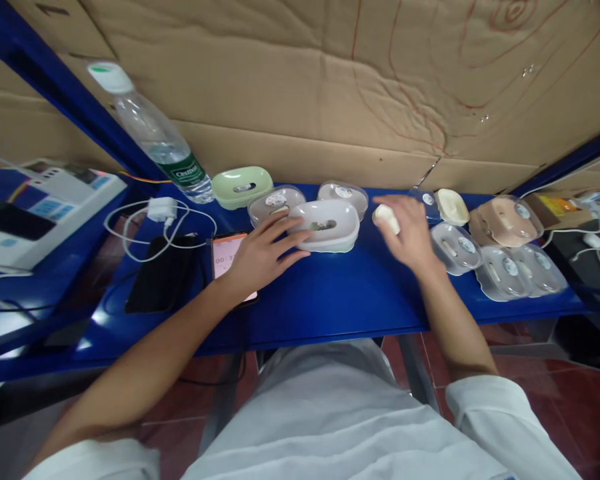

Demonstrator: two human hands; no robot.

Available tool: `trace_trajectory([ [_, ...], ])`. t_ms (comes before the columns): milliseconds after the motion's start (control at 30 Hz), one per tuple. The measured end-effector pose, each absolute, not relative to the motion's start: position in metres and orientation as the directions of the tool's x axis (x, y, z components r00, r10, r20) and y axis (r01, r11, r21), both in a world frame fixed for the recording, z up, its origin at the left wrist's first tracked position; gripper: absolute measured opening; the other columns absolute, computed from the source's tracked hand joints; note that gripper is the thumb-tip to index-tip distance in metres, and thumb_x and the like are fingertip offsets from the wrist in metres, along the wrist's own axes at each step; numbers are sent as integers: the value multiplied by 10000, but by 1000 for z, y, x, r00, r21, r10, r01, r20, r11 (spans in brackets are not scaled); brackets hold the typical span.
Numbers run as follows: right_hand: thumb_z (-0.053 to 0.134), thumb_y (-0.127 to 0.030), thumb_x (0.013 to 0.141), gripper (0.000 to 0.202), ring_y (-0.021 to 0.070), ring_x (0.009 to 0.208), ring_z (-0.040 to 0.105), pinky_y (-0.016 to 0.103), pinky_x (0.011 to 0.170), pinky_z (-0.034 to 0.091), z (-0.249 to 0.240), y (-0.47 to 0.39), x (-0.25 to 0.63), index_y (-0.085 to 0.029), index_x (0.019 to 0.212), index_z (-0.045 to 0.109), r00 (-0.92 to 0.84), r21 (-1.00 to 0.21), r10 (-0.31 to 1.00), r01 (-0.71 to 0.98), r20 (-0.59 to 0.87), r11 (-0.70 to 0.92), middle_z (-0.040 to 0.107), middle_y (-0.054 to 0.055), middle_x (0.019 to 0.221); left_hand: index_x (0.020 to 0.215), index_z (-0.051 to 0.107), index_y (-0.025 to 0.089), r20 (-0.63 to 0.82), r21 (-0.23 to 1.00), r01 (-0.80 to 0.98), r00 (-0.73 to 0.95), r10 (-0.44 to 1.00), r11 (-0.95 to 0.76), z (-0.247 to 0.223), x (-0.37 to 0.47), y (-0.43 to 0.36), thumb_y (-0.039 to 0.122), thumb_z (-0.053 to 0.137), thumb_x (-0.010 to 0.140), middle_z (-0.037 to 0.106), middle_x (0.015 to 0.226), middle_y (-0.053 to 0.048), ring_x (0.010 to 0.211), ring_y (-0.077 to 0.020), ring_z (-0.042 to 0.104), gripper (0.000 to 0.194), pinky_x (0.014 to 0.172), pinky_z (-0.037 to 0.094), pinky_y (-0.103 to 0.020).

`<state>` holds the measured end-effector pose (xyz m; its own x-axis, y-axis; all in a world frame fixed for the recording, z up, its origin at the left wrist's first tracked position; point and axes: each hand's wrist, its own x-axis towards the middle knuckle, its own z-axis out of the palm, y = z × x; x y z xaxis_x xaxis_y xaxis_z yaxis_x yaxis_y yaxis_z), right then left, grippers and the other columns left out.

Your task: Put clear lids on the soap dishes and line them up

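While the left hand rests with fingers spread flat against the near left edge of a white soap dish at the centre of the blue bench, the right hand curls shut around a small white soap bar just right of that dish. The bar sits above the bench, held at the fingertips, apart from the dish. The step in hand looks like loading the bar into the dish; the next move probably calls for carrying the bar leftward and turning it to match the tray. The dish lies with its long axis running left to right across the frame, open side up. The bar is blurred, so its own long axis cannot be told. Clear lids crowd the right of the frame, a green dish and a water bottle the upper left, and a phone lies under the left wrist.
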<state>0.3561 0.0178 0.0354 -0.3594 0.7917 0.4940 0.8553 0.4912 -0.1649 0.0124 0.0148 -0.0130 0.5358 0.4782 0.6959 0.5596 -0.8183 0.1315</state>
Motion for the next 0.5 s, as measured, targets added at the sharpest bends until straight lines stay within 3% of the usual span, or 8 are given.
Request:
trace_trajectory([
  [100,466,-494,1112,505,364,1210,715,520,1042,536,38,30,392,-185,1461,660,-112,-129,975,982,192,138,744,187,1374,1353,734,262,703,146,551,526,478,-822,-12,13,14,353,781,1003,730,1412,-103,1407,-315,631,365,1194,569,-540],
  [167,612,-463,1035,495,355,1138,736,469,956,565,36,30,406,-186,1442,676,-71,-22,997,997,-19,71,732,186,1387,1316,754,276,677,133,523,572,463,-842,-11,14,13,373,790,996,747,1375,-89,1366,-303,651,337,1167,585,-517],
  [300,707,-418,991,280,268,985,758,339,803,542,39,11,411,-263,1205,800,-153,-14,967,988,-205,153,770,100,1240,1267,781,279,620,114,554,609,495,-825,-10,16,12,398,777,1002,757,1344,-86,1321,-307,667,290,1118,606,-511],
  [400,757,-369,962,141,228,905,765,305,716,524,43,-9,399,-309,1060,839,-361,-155,896,931,-261,330,777,43,1139,1271,787,277,604,146,611,567,560,-778,-13,15,16,414,757,1015,751,1347,-97,1317,-313,665,293,1120,599,-530],
  [500,793,-327,956,199,234,993,787,315,774,575,40,-24,376,-328,1153,824,-626,-344,748,768,-220,541,784,28,1206,1267,796,279,572,200,629,547,611,-751,-15,14,18,425,742,1022,739,1368,-111,1344,-321,645,290,1146,574,-554],
])
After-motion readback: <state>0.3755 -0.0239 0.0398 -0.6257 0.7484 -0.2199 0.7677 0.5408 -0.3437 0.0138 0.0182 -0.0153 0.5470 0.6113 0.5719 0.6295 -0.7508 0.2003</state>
